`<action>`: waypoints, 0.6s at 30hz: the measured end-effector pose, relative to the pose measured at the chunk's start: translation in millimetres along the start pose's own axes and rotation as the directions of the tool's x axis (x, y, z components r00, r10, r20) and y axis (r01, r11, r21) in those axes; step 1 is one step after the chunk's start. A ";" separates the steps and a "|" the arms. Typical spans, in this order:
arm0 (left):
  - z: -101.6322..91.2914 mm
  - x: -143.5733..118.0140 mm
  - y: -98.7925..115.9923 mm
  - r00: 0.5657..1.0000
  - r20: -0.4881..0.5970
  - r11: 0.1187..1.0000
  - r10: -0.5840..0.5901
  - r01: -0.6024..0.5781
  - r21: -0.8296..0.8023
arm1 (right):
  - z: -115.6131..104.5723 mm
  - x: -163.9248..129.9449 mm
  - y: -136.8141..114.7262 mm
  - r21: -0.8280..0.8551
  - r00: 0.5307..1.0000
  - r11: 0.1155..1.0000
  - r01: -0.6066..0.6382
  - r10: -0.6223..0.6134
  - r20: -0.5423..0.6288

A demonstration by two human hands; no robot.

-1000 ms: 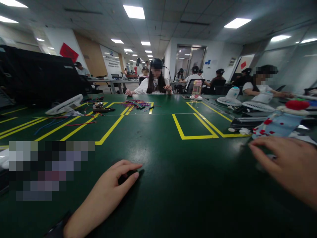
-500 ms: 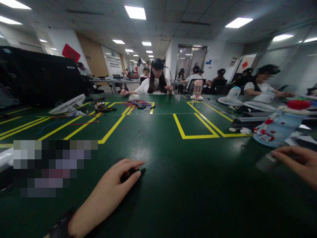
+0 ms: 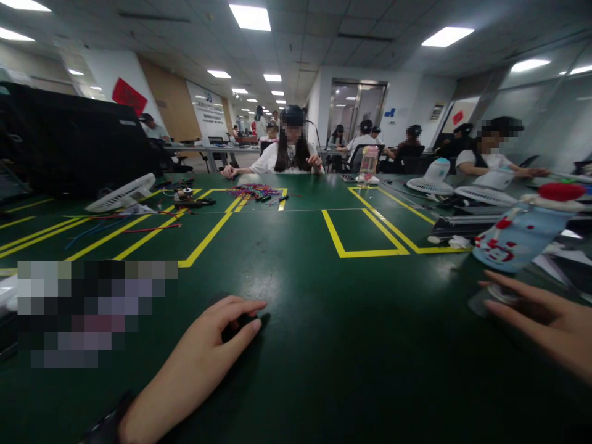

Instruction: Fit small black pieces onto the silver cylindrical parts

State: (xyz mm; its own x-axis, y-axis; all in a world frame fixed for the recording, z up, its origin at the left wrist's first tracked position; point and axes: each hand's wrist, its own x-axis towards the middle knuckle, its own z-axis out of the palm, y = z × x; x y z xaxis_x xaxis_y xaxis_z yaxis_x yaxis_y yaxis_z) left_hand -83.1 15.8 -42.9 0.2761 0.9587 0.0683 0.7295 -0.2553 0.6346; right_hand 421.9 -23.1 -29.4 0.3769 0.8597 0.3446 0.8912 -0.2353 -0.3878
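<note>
On the green tabletop rests my left hand, a dark band at its wrist. Its thumb and index finger are apart, and nothing shows between them but a dark patch I cannot make out. At the right, my right hand has its thumb and fingers on either side of a small grey, see-through jar with a paler lid. The hand partly hides the jar, which sits low at the table. Just behind it stands a light blue bottle with a red top and cartoon pictures.
Yellow tape marks the green table. A wire bundle, white fans, loose parts and a pink bottle lie or stand farther back. A person sits opposite. A large black case stands left.
My right hand has moved left and forward around the small jar, its thumb and fingers wider apart. The jar has shifted slightly left. My left hand has stayed in place.
</note>
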 end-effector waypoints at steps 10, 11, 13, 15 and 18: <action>-2.3 0.3 -0.5 0.999 0.021 0.999 0.031 -0.031 0.024 | 54.1 -65.6 -205.7 0.573 0.648 0.678 0.460 -0.698 0.306; -2.7 0.4 1.6 0.999 0.024 0.999 0.040 -0.041 0.027 | 60.0 -69.4 -212.8 0.595 0.632 0.653 0.468 -0.718 0.291; -1.5 1.4 12.1 0.998 0.014 0.998 0.055 -0.055 0.022 | 70.1 -73.9 -217.5 0.622 0.641 0.631 0.463 -0.723 0.257; 3.1 4.3 32.0 0.996 -0.016 0.996 0.088 -0.088 -0.006 | 77.9 -75.8 -214.7 0.649 0.683 0.639 0.413 -0.689 0.244; 13.0 11.9 70.1 0.976 -0.056 0.974 0.210 -0.213 -0.070 | 83.8 -76.5 -209.0 0.707 0.732 0.636 0.310 -0.634 0.250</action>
State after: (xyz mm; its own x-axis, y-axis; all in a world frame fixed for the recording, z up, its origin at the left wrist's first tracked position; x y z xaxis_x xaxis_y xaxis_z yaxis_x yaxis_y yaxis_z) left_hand -20.5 7.7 -7.6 0.3877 0.8893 0.2425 0.6080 -0.4444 0.6578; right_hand 185.7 -1.7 -46.4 -0.3522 0.8915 0.2848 0.5048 0.4372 -0.7443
